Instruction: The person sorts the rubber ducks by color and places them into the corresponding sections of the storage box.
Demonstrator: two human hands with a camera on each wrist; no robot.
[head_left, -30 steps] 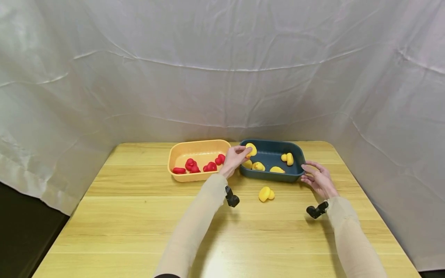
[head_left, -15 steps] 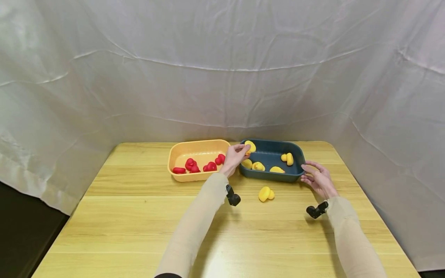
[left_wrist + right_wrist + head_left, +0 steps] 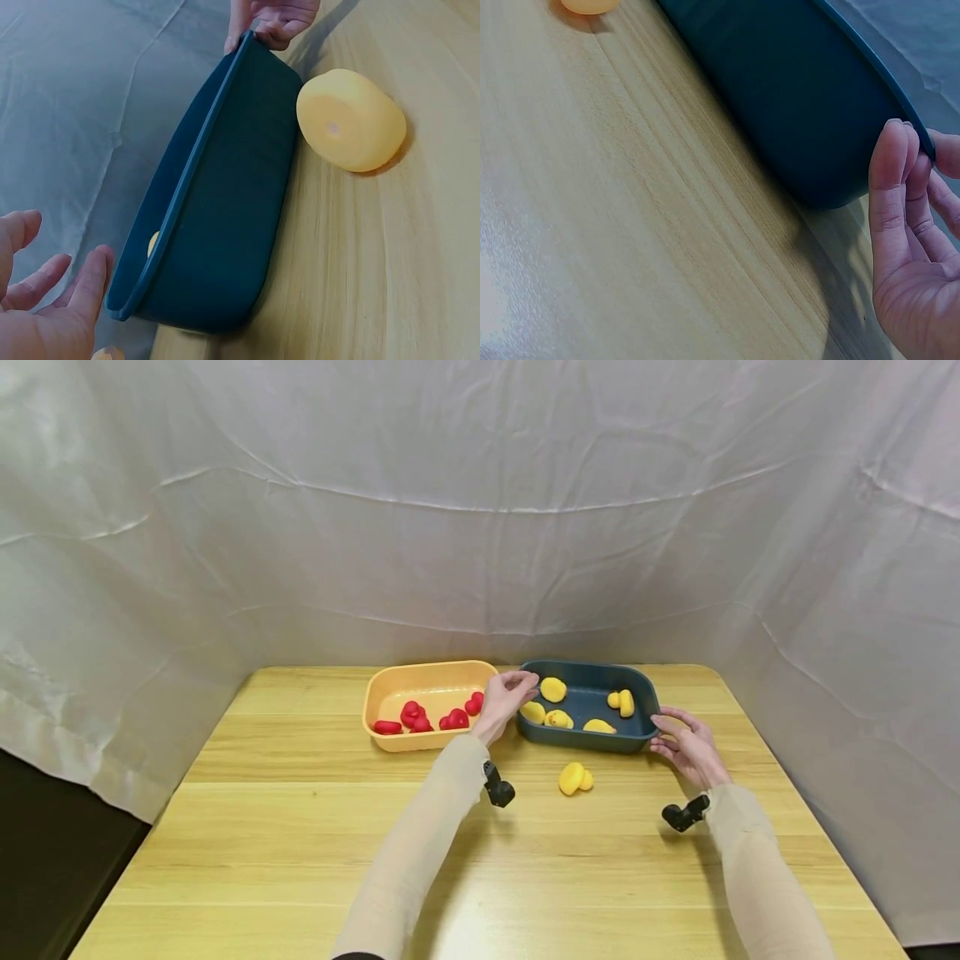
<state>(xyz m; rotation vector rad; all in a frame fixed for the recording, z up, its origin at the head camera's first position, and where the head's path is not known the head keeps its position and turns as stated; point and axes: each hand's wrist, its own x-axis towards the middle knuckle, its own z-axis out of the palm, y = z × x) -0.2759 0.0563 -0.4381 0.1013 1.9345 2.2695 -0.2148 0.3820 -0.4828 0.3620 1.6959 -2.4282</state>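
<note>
My left hand (image 3: 504,703) is over the left end of the dark blue tub (image 3: 592,742), holding nothing. In the left wrist view its fingers (image 3: 88,289) are spread near the rim. A yellow rubber duck (image 3: 553,689) sits in the tub just right of those fingertips. More yellow ducks lie along the tub's near side, and another duck (image 3: 620,702) lies at its right. My right hand (image 3: 692,750) holds the tub's right end, the rim between thumb and fingers (image 3: 889,161). One yellow duck (image 3: 575,778) lies on its side on the table before the tub.
An orange tub (image 3: 408,743) with several red ducks (image 3: 454,719) stands left of the blue one, partly behind my left wrist. Both tubs are at the far edge of the wooden table (image 3: 300,860). A grey curtain (image 3: 480,527) hangs behind and at the sides.
My left hand has let go of the yellow duck it held, which now rests inside the blue tub. My right hand stays on the tub's rim.
</note>
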